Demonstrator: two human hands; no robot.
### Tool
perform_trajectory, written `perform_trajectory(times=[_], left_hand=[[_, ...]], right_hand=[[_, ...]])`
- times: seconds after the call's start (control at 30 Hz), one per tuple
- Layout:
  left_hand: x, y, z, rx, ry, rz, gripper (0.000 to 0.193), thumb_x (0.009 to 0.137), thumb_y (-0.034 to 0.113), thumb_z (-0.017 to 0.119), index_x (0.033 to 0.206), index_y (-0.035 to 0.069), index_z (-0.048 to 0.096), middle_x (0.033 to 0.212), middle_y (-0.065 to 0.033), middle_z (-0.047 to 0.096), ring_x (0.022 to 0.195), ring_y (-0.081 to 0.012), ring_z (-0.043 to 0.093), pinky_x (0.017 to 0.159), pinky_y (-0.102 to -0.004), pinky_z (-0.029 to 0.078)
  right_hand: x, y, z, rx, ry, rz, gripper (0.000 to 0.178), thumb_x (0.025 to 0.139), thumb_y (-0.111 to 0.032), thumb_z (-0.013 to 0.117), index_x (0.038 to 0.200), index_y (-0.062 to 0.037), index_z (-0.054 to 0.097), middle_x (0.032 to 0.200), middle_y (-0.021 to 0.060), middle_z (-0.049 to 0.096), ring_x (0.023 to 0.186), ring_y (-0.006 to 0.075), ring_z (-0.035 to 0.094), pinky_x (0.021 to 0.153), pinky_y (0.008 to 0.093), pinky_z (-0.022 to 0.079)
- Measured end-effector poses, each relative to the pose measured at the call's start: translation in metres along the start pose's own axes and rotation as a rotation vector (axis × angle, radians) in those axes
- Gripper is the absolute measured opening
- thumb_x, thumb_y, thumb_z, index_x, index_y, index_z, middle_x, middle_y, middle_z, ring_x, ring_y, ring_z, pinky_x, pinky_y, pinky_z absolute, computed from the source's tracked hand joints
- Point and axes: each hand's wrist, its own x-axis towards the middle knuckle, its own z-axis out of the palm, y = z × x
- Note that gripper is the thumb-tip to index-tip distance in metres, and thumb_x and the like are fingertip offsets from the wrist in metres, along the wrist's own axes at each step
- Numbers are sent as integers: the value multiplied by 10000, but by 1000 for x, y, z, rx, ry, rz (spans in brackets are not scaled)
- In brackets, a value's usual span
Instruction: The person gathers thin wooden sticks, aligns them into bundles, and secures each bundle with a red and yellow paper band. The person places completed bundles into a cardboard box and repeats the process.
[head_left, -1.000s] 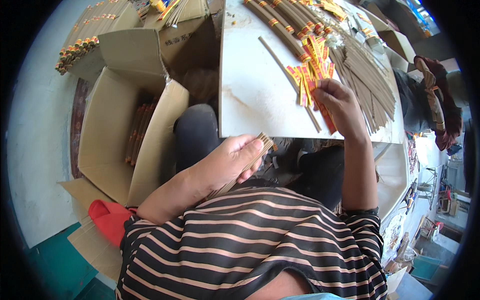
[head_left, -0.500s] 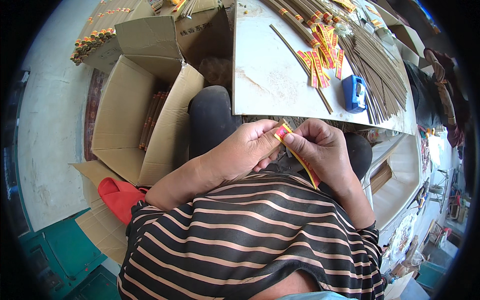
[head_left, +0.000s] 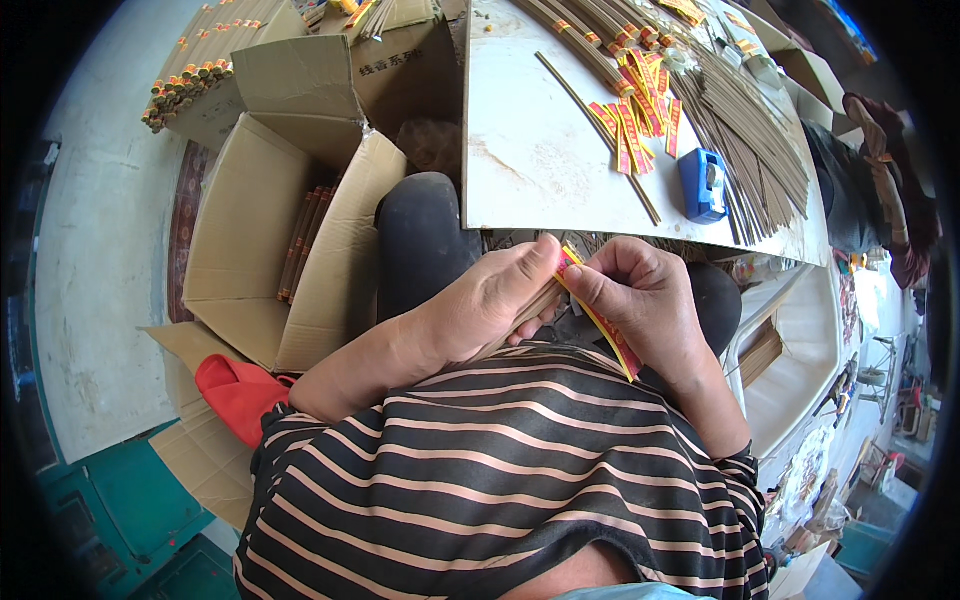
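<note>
My left hand (head_left: 510,288) is closed around a bundle of brown incense sticks (head_left: 535,306), held slantwise over my lap. The thumb points up along the bundle's far end. In my right hand (head_left: 635,290), thumb and forefinger pinch a red and yellow paper label (head_left: 612,338). The label's upper end lies against the bundle, and its lower end hangs loose toward my shirt. My palm hides much of the bundle.
On the white table (head_left: 535,170) lie loose labels (head_left: 640,110), a blue tape dispenser (head_left: 704,186), a spread of loose incense sticks (head_left: 755,130) and banded bundles (head_left: 580,45). An open cardboard box (head_left: 235,240) on the left holds several bundles (head_left: 308,240). A red cloth (head_left: 240,395) lies beside it.
My left thumb has lifted off the label and straightened upward. More of the bundle shows below my left palm. My right hand still pinches the label in nearly the same place.
</note>
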Motion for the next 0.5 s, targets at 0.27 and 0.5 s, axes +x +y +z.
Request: perform_trajectory(times=[0.27, 0.5], left_hand=[[2, -6, 2, 131, 97, 5, 406, 963, 396, 331, 955, 25, 496, 650, 5, 447, 542, -35, 405, 478, -153, 347], [1, -2, 2, 75, 109, -27, 367, 975, 348, 325, 931, 27, 497, 650, 1, 461, 518, -36, 406, 462, -156, 347]], right_hand=[[3, 0, 0, -34, -17, -20, 219, 829, -169, 651, 764, 33, 597, 647, 30, 586, 595, 57, 503, 524, 207, 432], [3, 6, -1, -84, 13, -34, 254, 790, -206, 692, 741, 19, 585, 617, 39, 576, 575, 57, 492, 510, 212, 429]])
